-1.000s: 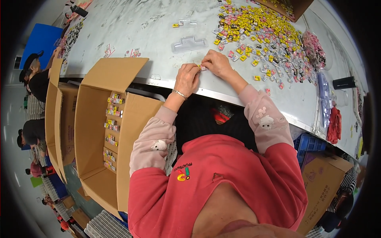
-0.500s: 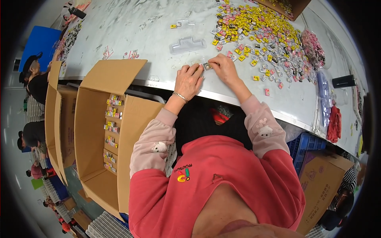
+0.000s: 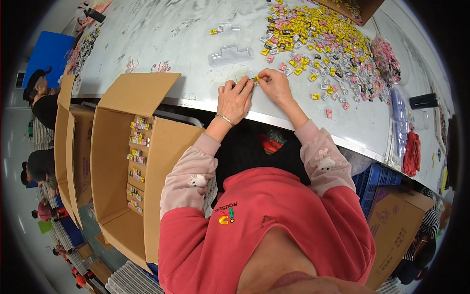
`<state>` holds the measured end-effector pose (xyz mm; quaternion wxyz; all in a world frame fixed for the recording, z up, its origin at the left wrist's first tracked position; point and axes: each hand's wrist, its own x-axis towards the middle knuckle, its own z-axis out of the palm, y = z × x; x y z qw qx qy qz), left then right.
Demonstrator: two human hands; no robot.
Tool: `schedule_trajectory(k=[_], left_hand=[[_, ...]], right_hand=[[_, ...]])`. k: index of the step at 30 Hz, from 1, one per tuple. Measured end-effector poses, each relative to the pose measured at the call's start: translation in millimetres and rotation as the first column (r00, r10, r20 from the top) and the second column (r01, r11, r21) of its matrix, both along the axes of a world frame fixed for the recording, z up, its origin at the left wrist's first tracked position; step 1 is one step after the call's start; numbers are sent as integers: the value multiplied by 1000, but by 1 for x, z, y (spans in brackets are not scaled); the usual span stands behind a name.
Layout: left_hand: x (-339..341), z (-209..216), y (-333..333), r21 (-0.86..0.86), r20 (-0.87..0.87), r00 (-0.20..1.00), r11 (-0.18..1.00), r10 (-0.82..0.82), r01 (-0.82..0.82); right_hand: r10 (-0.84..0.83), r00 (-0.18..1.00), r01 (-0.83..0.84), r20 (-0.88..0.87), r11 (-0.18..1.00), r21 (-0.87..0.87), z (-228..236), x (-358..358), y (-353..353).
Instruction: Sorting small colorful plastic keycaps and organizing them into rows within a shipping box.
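Note:
My left hand [image 3: 234,102], with a bracelet at the wrist, bends its fingers over a clear plastic tray [image 3: 240,77] near the table's front edge. The fingers cover most of that tray. Right beside it, my right hand [image 3: 275,89] pinches a small yellow block [image 3: 256,78] between thumb and forefinger, close to the left fingertips. A second clear stepped tray [image 3: 230,55] lies just beyond my hands. To the right spreads a large heap of small yellow, pink, white and black blocks [image 3: 313,36].
An open cardboard box [image 3: 120,171] at left holds several filled trays [image 3: 137,157]. A third clear tray [image 3: 229,28] lies farther back. At right are a black bottle [image 3: 424,101], red cloth [image 3: 412,153] and blue crate [image 3: 374,181]. Other people [image 3: 41,100] are at far left.
My right hand has shifted slightly left, and a yellow block now shows at its fingertips where a dark one showed before. My left hand has moved a little right, closer to it.

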<state>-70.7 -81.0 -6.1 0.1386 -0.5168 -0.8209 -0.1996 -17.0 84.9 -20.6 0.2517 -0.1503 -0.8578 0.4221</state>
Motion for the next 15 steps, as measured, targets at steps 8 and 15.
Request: schedule_trajectory(k=[8, 15], left_hand=[[-1, -1, 2, 13, -7, 1000, 1000, -3, 3], [1, 8, 4, -51, 73, 996, 997, 55, -51]], right_hand=[[-21, 995, -2, 93, 971, 241, 4, 6, 2], [-1, 984, -76, 178, 902, 426, 8, 12, -8]])
